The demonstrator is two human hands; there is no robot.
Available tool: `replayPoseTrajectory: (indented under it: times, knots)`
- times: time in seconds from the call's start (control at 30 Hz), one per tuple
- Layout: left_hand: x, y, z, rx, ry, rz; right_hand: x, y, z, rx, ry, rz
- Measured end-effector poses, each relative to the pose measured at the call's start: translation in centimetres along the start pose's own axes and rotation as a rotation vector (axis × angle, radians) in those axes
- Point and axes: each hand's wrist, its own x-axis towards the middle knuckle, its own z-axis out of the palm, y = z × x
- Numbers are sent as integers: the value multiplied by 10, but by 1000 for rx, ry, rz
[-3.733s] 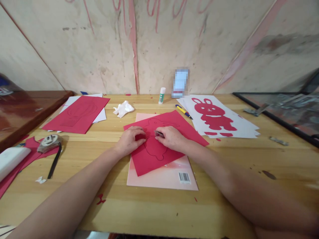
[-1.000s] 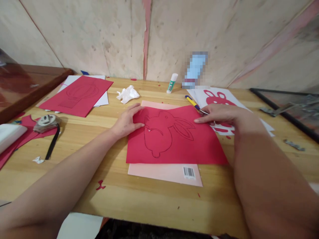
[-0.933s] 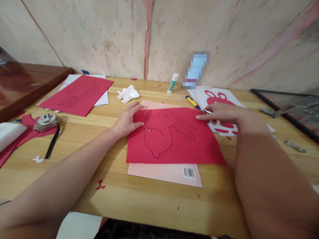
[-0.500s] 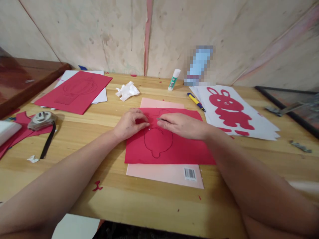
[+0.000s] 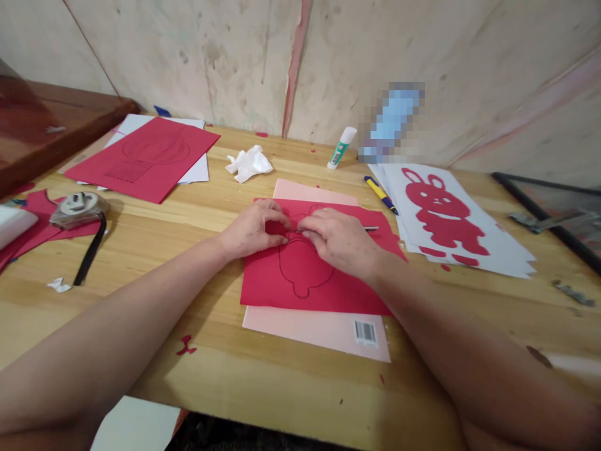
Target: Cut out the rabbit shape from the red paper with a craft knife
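Observation:
A sheet of red paper point(image 5: 282, 291) with a dark-drawn rounded outline lies on a pale pink booklet point(image 5: 319, 335) with a barcode. My left hand point(image 5: 256, 230) is at the sheet's upper left part, thumb and forefinger brought together on the paper by the drawn lines. In my right hand point(image 5: 340, 241) is a slim silver craft knife point(image 5: 370, 228); its rear end sticks out behind the hand. The fingers curl round it, and its tip is close to my left fingertips, mostly hidden. Part of the drawing is covered by both hands.
Beyond the sheet are crumpled tissue point(image 5: 250, 164), a glue stick point(image 5: 342, 148) and a yellow-blue pen point(image 5: 380, 195). White sheets with a red rabbit cutout point(image 5: 441, 210) lie right. Another drawn red sheet point(image 5: 145, 156) and a tape measure point(image 5: 79, 210) lie left. Red scraps point(image 5: 186, 345) dot the table.
My right hand has turned and closed in on the left fingertips, and the knife's rear end now shows behind it. The whole view has shifted slightly.

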Motion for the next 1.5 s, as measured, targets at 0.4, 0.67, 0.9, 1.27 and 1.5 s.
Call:
replayPoseTrajectory:
  times: [0.4, 0.67, 0.9, 1.27, 1.5]
  knots:
    - [1, -2, -4, -91, -74, 23, -1, 1, 1, -200, 21, -165]
    - [1, -4, -4, -82, -71, 51, 0, 5, 3, -211, 28, -205]
    - [0, -2, 1, -44, -25, -4, 1, 10, 4, -182, 43, -247]
    - [0, -4, 2, -68, -10, 16, 1, 14, 6, -128, 24, -250]
    - [0, -2, 2, -54, -20, 12, 2, 10, 3, -215, 10, -268]
